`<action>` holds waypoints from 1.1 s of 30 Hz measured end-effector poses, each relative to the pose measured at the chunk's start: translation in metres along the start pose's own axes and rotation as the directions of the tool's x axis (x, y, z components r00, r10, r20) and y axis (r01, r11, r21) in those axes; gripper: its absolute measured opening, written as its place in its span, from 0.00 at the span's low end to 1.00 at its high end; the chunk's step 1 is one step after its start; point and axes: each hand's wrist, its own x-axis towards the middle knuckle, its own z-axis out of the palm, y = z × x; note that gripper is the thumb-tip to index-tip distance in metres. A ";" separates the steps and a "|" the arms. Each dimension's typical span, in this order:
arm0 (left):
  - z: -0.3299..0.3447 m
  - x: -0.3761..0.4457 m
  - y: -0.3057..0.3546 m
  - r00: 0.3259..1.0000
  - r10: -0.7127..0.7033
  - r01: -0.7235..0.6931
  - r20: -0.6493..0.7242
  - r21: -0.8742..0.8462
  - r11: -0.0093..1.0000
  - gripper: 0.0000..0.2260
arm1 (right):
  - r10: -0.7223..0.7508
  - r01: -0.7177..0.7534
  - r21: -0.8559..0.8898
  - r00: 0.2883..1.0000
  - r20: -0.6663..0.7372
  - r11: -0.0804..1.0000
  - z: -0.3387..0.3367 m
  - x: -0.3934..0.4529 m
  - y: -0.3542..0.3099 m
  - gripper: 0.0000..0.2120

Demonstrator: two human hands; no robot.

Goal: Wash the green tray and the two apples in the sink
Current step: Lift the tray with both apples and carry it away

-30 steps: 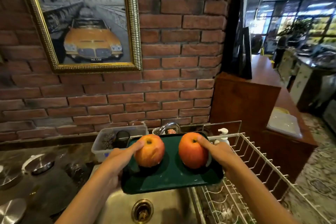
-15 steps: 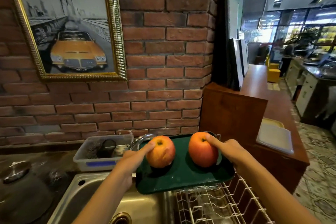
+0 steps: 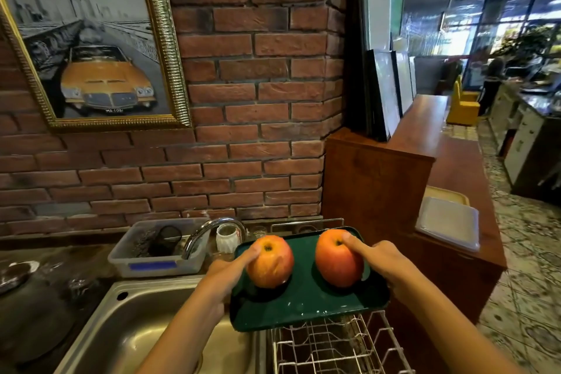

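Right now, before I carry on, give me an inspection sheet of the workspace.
Surface: steel sink, basin bare where visible; wire dish rack to its right.
Job's things: green tray held level, above the rack's left edge; left apple and right apple upright on it, apart.
Clutter: plastic tub of utensils, faucet, white jar.
Grip: left hand and right hand each hold a tray edge, index finger steadying an apple.
Cables: nothing seen.
Surroundings: brick wall, framed car picture, wooden counter.

painted car's plate, roughly "MA-108"
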 end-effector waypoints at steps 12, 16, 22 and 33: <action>0.021 -0.001 -0.018 0.991 -0.125 0.127 -0.051 0.032 0.991 0.37 | 0.046 -0.046 0.003 0.998 0.033 0.999 -0.011 0.001 0.021 0.43; 0.024 -0.001 -0.014 0.991 -0.129 0.132 -0.046 0.061 0.989 0.37 | 0.074 -0.075 0.029 0.997 0.028 0.997 -0.013 -0.002 0.030 0.43; 0.020 -0.005 -0.011 0.987 -0.149 0.153 -0.064 0.062 0.986 0.29 | 0.058 -0.059 0.021 0.997 0.044 0.998 -0.006 -0.004 0.031 0.35; 0.032 -0.007 -0.011 0.993 -0.112 0.114 -0.038 0.063 0.991 0.40 | 0.050 -0.052 0.037 0.998 0.047 0.998 -0.017 -0.011 0.032 0.38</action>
